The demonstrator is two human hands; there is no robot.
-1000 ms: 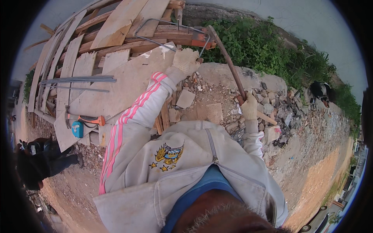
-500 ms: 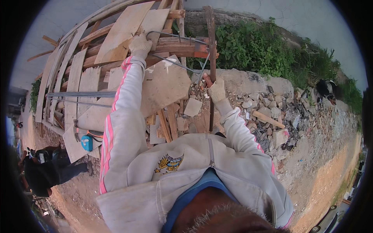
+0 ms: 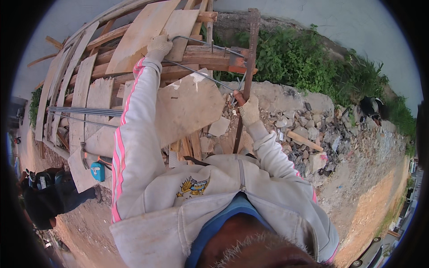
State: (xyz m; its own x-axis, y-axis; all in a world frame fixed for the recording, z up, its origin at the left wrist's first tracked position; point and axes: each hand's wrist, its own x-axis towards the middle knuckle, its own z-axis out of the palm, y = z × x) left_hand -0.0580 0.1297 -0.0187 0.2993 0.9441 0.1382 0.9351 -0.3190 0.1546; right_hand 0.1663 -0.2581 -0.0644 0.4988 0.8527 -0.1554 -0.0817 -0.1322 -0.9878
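Observation:
My left hand [image 3: 158,46], in a pale knit glove, is closed on a bent steel rod [image 3: 192,71] at the upper middle. The rod reaches toward metal pins on an orange-red plate [image 3: 237,62] fixed to a timber beam [image 3: 207,56]. My right hand [image 3: 247,107], gloved with bare fingertips, grips a long rusty steel bar [image 3: 251,44] that lies past the plate's right side and down below my hand. Several straight steel rods [image 3: 85,110] lie on boards at the left, above a hammer [image 3: 83,152] with an orange handle and a teal tape measure [image 3: 97,170].
Stacked planks and plywood sheets [image 3: 138,27] fill the upper left. Rubble [image 3: 313,134] lies at the right, below green weeds [image 3: 304,58] along a grey wall [image 3: 380,49]. A person in dark clothes [image 3: 49,201] is at the lower left. A car [image 3: 366,254] shows at the lower right.
Since a second ago my left hand has moved up and left along the rod. My right hand has moved left and up, and the long bar has swung from slanting to nearly straight up the picture.

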